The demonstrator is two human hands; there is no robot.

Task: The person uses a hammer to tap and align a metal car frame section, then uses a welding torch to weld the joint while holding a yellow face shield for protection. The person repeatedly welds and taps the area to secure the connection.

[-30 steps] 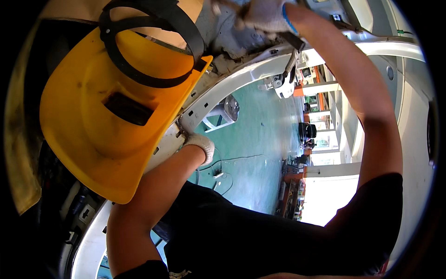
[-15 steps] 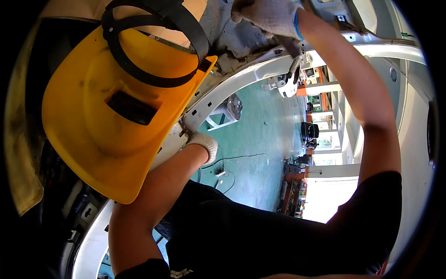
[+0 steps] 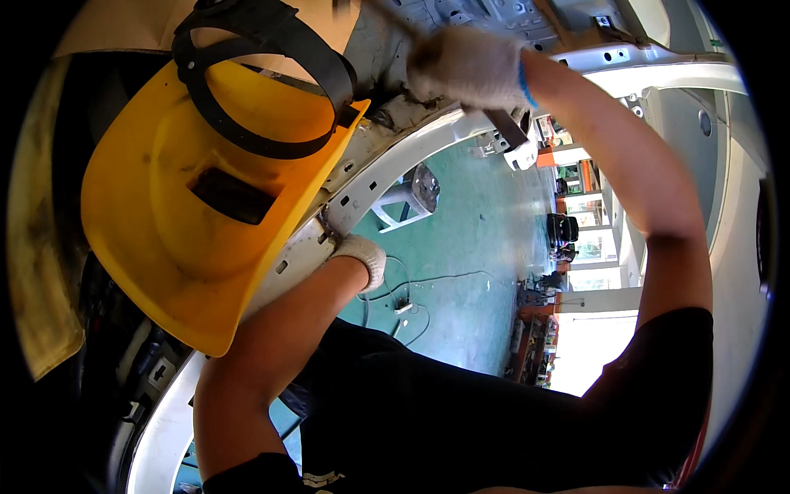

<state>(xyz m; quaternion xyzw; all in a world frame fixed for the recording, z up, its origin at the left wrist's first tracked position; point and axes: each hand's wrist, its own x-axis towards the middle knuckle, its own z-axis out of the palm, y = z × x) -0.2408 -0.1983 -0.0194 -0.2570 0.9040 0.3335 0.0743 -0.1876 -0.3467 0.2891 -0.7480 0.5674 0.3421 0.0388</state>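
1. The right hand (image 3: 469, 67), in a pale knitted glove with a blue cuff edge, is above and to the right of the yellow mask (image 3: 156, 214). Its fingers look curled around a tool (image 3: 508, 128); the hand is blurred, so how tightly they are closed cannot be told.
2. The tool slants through that grip: a dark, flat end sticks out to the right of the mask's level top, and a thin, blurred shaft runs up over the mask's upper right.
3. The left hand (image 3: 362, 259), gloved too, is just right of the mask's lower half, at the edge of the pale car frame (image 3: 403, 160). Its fingers are hidden, so I cannot tell how far apart they are or whether they hold anything.
4. The frame, pierced with slots, curves past the mask's right side and up beneath the right hand; bare sheet metal (image 3: 485, 16) is farther above.
5. The mask has a dark window (image 3: 233, 196), with its black headband (image 3: 280, 29) at the upper end and cardboard (image 3: 123, 25) above.
6. Through the frame's opening, right of the mask, are a stool (image 3: 415, 193), a cable (image 3: 444, 278) and a green floor (image 3: 469, 239).
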